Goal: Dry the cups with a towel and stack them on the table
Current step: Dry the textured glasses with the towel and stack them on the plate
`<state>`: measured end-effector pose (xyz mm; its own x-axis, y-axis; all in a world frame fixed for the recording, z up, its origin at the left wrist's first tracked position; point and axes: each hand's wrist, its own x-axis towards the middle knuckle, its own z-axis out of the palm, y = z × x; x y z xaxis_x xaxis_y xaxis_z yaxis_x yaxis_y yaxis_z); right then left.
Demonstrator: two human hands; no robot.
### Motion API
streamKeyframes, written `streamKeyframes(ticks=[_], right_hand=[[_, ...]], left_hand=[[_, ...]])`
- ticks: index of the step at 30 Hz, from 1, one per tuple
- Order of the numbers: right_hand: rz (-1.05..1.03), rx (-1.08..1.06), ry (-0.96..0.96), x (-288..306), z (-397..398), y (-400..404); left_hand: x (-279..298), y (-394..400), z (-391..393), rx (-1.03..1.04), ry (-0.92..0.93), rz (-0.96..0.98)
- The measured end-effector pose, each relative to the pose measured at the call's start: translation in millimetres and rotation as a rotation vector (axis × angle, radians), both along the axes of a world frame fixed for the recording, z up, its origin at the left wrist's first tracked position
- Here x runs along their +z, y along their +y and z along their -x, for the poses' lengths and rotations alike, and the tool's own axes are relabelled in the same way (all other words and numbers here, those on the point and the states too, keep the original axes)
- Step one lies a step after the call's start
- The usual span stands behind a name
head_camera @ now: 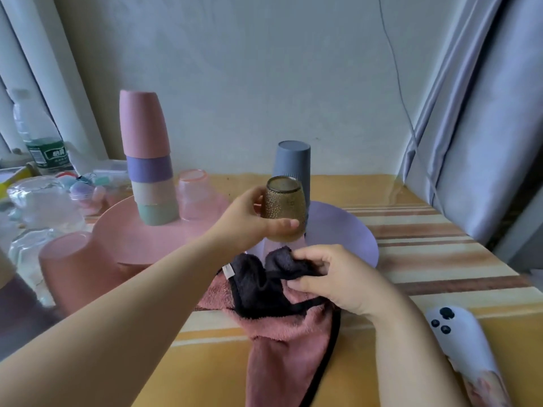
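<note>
A: Amber cup [282, 209]?
B: Upright, mouth up, long axis vertical; left hand [249, 221] wrapped round it, just above towel [282, 312].
A: Right hand [332, 277]?
B: Pinching towel's dark fold.
A: Count?
B: Four stacked cups [150, 160] inverted, left of amber cup; one grey cup [292, 163] behind.

Striped yellow table [426, 259]: pink tray [152, 239], lilac plate [352, 236], pink-black towel [282, 327], white controller [458, 339].

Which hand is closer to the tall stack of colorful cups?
The left hand. It holds the gold cup just right of the cup stack on the pink tray. The right hand is lower and farther right, gripping the towel.
</note>
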<state>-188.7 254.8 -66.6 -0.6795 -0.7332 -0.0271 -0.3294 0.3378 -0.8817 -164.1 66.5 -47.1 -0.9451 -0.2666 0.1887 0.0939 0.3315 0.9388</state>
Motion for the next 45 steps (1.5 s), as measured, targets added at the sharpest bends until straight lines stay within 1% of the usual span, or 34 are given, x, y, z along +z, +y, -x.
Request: streamKeyframes(ticks=[4,7,12,15,17,19,20,21,23,25,26,30,34,37,40,44,45], right_hand=[[0.060,-0.042,-0.031,-5,4,1],[0.068,-0.044,-0.049,-6,5,1],[0.102,-0.045,-0.056,-6,3,0],[0.111,-0.020,-0.025,-2,-1,-3],[0.124,-0.008,-0.010,1,-4,-6],[0.137,-0.021,0.018,2,-8,-11],[0.133,-0.029,0.044,1,-10,-15],[0.122,-0.036,0.072,1,-12,-18],[0.092,-0.049,0.110,-2,-15,-25],[0.072,-0.065,0.114,-4,-15,-28],[0.060,-0.071,0.115,-5,-15,-29],[0.049,-0.079,0.120,-8,-13,-29],[0.044,-0.086,0.115,-10,-12,-29],[0.049,-0.089,0.120,-10,-12,-30],[0.077,-0.104,0.120,-9,-14,-33],[0.111,-0.109,0.141,-10,-20,-38],[0.116,-0.108,0.145,-10,-21,-40]], left_hand=[[-14,6,5,-0.018,-0.043,0.188],[-21,4,5,-0.015,-0.040,0.209],[-15,6,2,-0.069,-0.046,0.242],[-16,-1,-9,-0.021,-0.066,0.215],[-20,-11,-24,0.156,-0.003,0.176],[-23,-25,-39,0.455,0.127,0.207],[-23,-33,-44,0.600,0.161,0.223],[-24,-42,-46,0.711,0.159,0.213],[-24,-61,-44,0.821,0.061,0.141],[-24,-75,-38,0.805,-0.056,0.070],[-25,-80,-33,0.775,-0.084,0.046],[-32,-97,-9,0.662,-0.106,-0.044],[-37,-100,3,0.618,-0.151,-0.021],[-36,-99,3,0.661,-0.125,0.046],[-33,-93,-2,0.676,-0.091,0.161],[-30,-85,-6,0.659,-0.118,0.416],[-30,-84,-7,0.654,-0.124,0.452]])
